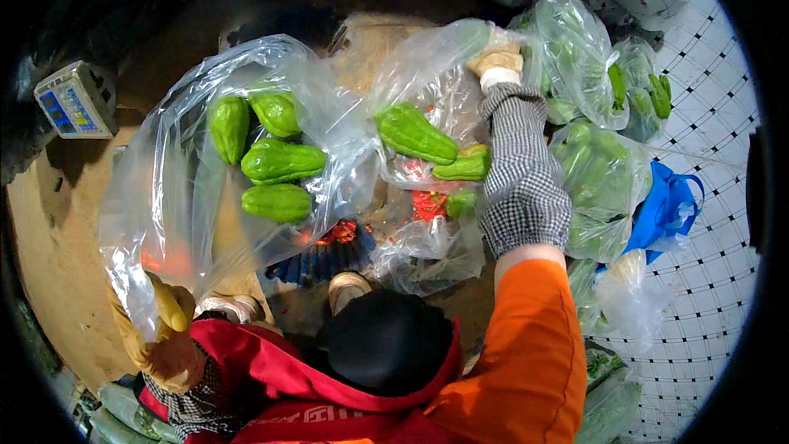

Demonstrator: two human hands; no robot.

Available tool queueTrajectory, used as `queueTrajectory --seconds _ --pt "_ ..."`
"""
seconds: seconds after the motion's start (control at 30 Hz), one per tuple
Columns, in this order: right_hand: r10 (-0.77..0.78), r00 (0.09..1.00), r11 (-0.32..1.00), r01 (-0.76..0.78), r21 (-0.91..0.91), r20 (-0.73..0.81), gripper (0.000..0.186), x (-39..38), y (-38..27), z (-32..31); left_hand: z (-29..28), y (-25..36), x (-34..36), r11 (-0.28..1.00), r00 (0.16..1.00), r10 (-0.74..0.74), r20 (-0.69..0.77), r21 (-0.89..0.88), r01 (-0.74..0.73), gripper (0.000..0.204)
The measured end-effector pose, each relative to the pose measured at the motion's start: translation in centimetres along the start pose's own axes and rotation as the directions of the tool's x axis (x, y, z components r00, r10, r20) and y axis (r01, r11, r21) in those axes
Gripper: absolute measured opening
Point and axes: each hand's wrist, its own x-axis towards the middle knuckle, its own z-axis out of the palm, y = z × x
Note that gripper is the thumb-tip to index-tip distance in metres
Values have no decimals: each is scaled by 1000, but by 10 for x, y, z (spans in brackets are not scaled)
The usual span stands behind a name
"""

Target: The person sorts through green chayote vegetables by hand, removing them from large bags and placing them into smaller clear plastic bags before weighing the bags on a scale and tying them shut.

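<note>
My left hand (156,321), in a yellowish glove, is closed on the near-left edge of a large clear plastic bag (136,197). Several green chayotes (283,163) lie in or on that bag, toward its middle. My right hand (496,51), in a pale glove with a checked sleeve guard above it, reaches to the far side. Its fingers are closed on clear plastic film (436,49), though the far fingertips are hard to see. Between the film and my right forearm lie a long chayote (417,133) and a shorter green one (468,164), partly hidden.
Clear bags of green vegetables (600,189) crowd the right side, beside a blue bag (662,207) on white tiles (699,304). A scale display (76,103) stands at the far left. Below the chayotes are a crumpled plastic bag (427,251) and red scraps (341,233). Dark bags line the back.
</note>
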Motion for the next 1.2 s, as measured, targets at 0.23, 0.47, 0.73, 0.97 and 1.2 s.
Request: queueTrajectory --seconds 0.23,0.47,0.73,0.97,1.2 --pt "-169 902 -222 -428 876 398 41 -138 37 -35 -14 -3 -7 992 996 58 -74 112 -50 51" --pt "-310 817 166 -457 874 486 51 -217 106 -89 -43 -8 -3 823 951 228 -207 563 -75 53" --pt "-467 878 -671 -428 605 103 58 -266 103 -125 -22 -15 1 926 973 134 -189 373 -55 54" --pt "-292 879 -405 243 882 -376 95 -262 -6 -104 7 8 -7 984 993 16 -120 -173 -36 68" --pt "-354 734 71 639 766 -580 90 -265 -103 -90 15 11 -7 985 994 30 -104 -167 -47 64"
